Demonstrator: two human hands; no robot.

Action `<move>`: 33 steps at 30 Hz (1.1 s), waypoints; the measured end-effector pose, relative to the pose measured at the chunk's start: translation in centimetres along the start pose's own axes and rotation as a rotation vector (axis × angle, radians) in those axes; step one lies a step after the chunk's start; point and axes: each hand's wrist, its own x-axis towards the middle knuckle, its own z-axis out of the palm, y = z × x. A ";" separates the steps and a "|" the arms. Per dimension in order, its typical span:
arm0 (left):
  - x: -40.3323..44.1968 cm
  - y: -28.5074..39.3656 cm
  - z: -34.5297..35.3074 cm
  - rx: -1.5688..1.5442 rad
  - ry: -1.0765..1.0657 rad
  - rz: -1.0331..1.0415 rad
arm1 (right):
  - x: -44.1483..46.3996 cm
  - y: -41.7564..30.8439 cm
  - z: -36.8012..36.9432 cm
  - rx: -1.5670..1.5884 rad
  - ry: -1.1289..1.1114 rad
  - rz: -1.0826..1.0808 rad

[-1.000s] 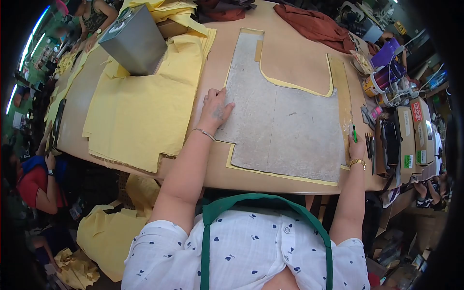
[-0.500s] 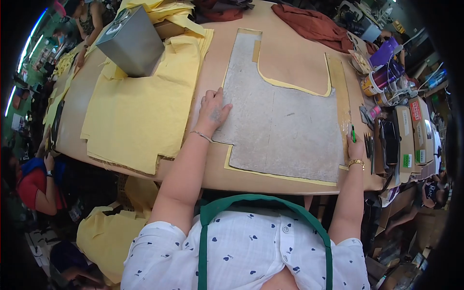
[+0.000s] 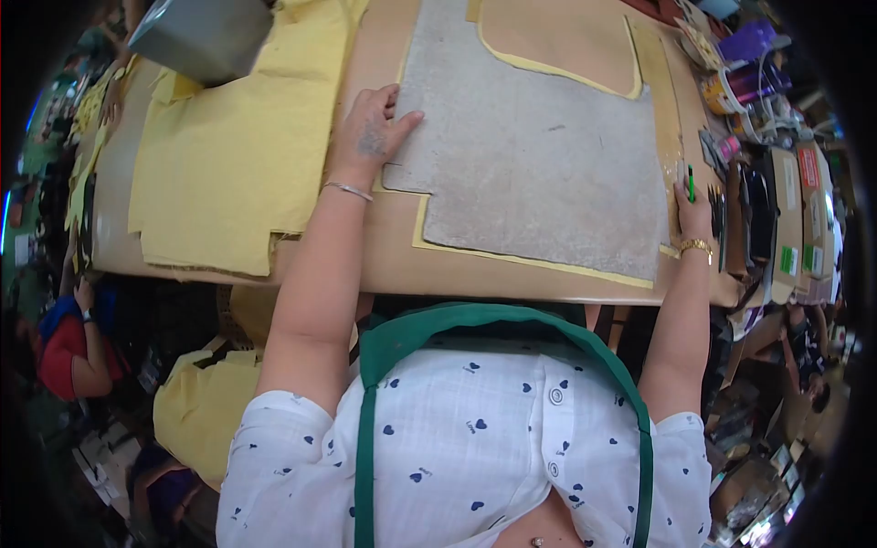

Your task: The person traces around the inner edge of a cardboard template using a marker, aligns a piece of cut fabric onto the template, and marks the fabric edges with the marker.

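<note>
A large grey pattern board point(image 3: 539, 169) with a U-shaped cutout lies flat on a slightly larger yellow piece of fabric point(image 3: 418, 226), whose rim shows around its edges. My left hand point(image 3: 373, 132) rests at the board's left edge, thumb spread over the surface and fingers along the border. Beyond the board's right edge, my right hand point(image 3: 695, 215) is closed round a green pen point(image 3: 691, 183) that points up and away from me. A tan strip point(image 3: 665, 110) runs between that hand and the board.
Stacked yellow fabric point(image 3: 237, 173) lies to the left, with a grey metal block point(image 3: 201, 41) on it. On the right are dark pencils point(image 3: 716, 215), cardboard boxes point(image 3: 786, 219) and a tub point(image 3: 722, 94). A person in red point(image 3: 68, 352) is at the far left.
The view has tilted downward, so the table sits higher in the picture. Both hands keep nearly the same places beside the board, and the pen stays in my right hand.
</note>
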 end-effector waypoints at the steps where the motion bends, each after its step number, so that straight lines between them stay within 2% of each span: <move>1: -0.1 -0.2 0.1 0.044 0.010 0.042 | 0.5 0.5 0.4 -0.009 -0.058 0.060; 2: -0.1 -0.6 0.1 0.073 0.013 0.100 | 0.8 0.9 0.3 -0.022 -0.101 0.135; 3: -0.1 -1.1 0.4 -0.082 0.039 0.101 | 0.1 -0.6 -0.2 -0.003 -0.073 0.103; 5: 0.6 -1.1 0.0 -0.009 -0.076 0.091 | -1.6 -3.5 -1.8 -0.051 -0.089 0.180; 6: 0.5 -1.1 0.0 0.056 -0.040 0.097 | -1.6 -3.1 -1.6 -0.021 -0.058 0.144; 9: 0.6 0.1 -0.4 0.031 -0.117 0.006 | -1.4 -1.2 -0.9 0.047 -0.007 0.061; 12: 0.8 0.3 -0.5 0.065 -0.159 -0.026 | -1.4 -0.7 -0.2 0.101 0.002 0.072; 15: 0.9 0.0 -0.5 0.042 -0.169 -0.038 | -1.4 -1.1 -1.0 0.069 -0.087 0.074; 26: 1.4 0.4 -0.4 0.087 -0.200 -0.042 | -1.7 0.1 -1.1 0.051 -0.034 0.005; 29: 1.4 -1.9 1.2 -0.094 -0.134 -0.038 | -2.0 0.5 -1.0 0.050 0.018 0.008; 30: 1.3 -2.3 1.7 -0.194 -0.142 -0.046 | -2.2 -0.9 -2.2 0.025 -0.106 0.123; 31: 1.3 -2.1 2.0 -0.282 -0.128 -0.055 | -1.7 -0.6 -1.9 -0.047 -0.081 0.065; 32: 1.4 -2.0 1.2 -0.004 -0.178 -0.043 | -1.9 -1.8 -2.3 -0.041 -0.132 0.100; 33: 1.7 -1.2 0.5 0.269 -0.232 -0.054 | -0.6 1.0 -0.6 0.228 -0.198 0.001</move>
